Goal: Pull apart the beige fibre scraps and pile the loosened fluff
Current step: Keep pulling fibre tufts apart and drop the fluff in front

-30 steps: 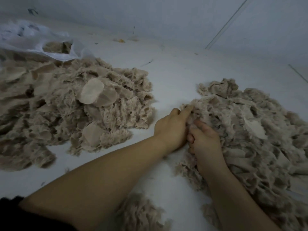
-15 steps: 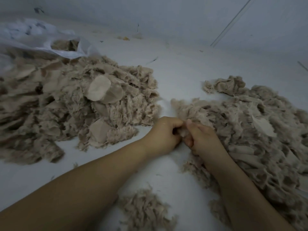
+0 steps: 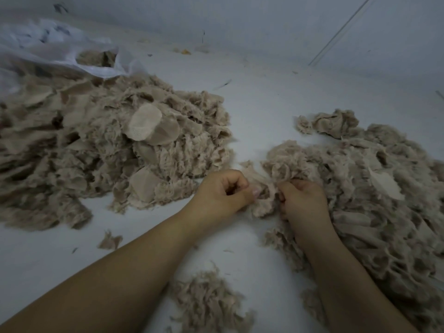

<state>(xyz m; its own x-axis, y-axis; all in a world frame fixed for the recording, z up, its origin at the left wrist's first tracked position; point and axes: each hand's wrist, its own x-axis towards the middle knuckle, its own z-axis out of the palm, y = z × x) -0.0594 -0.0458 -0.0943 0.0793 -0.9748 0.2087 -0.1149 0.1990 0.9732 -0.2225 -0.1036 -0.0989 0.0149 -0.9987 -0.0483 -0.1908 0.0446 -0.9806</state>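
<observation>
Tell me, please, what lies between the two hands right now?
In the head view, a beige fibre scrap spans the gap: the left hand and right hand each pinch one side of it, at the near edge of the right-hand heap.

Hands: our left hand (image 3: pixel 222 194) and right hand (image 3: pixel 303 203) pinch one beige fibre scrap (image 3: pixel 263 198).
Right of it: ragged beige scrap heap (image 3: pixel 374 200).
Left: bigger beige fluff pile (image 3: pixel 101 150).
</observation>
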